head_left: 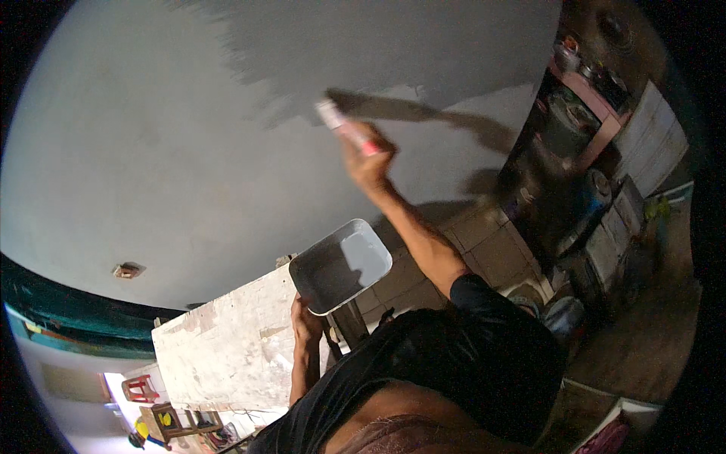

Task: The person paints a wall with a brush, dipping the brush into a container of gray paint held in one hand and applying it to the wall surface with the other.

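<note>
Long whitish board (219, 337), patchy, stained surface

I receive a dim fisheye view, its straight edges bowing toward a black rim. Light from the left throws the shadow of the right hand (370, 160) onto the grey wall (151, 151); motion smears what is probably a paintbrush (351, 132). White glare marks the lower left.

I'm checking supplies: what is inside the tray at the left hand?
The tray at the left hand holds what looks like grey paint, partly in shadow. It seems to cover the bottom, so anything beneath cannot be seen.
</note>
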`<state>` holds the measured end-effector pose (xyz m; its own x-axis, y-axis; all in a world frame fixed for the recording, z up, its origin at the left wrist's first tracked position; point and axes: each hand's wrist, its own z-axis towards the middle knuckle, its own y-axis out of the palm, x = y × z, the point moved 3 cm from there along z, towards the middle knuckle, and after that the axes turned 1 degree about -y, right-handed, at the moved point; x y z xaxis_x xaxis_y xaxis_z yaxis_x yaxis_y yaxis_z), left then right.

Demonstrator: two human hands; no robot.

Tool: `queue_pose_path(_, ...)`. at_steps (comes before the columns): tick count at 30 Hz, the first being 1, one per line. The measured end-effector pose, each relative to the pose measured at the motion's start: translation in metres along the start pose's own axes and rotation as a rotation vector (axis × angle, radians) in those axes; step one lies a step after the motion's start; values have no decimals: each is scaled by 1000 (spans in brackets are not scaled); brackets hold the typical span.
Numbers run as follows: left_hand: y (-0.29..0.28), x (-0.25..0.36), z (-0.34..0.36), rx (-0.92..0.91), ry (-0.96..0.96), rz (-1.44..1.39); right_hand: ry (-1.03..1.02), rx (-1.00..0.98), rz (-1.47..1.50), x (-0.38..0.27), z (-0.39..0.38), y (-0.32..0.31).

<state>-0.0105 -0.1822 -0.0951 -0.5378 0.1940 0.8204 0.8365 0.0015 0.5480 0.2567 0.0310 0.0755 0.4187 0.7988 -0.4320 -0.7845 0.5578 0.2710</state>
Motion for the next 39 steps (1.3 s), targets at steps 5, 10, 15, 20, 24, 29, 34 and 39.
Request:
queue_pose_path(5, 3, 4, -5, 92, -9, 67, 66, -273, 139, -15, -14, 34)
queue_pose_path(10, -8, 2, -17, 129, 8, -8, 337, -111, 107, 51, 47, -47)
queue_pose_path(15, -11, 2, -11, 84, -40, 7, 244, 355, -101, 111, 85, -150)
queue_pose_path(20, 0, 5, -15, 140, -1, -8, 85, 286, -344, 82, 49, -102)
queue_pose_path(24, -19, 1, -18, 118, -24, 49, -30, -68, 8, 10, -7, -12)
queue_pose_path(29, 8, 12, -18, 172, -51, 79, 11, -367, 209, -15, -15, 29)
queue_pose_path(34, -9, 7, -17, 154, -30, 121, 210, -98, 176, 49, 44, -46)
queue_pose_path(39, 13, 5, -4, 182, -51, 44, 267, 479, -171, 116, 102, -157)
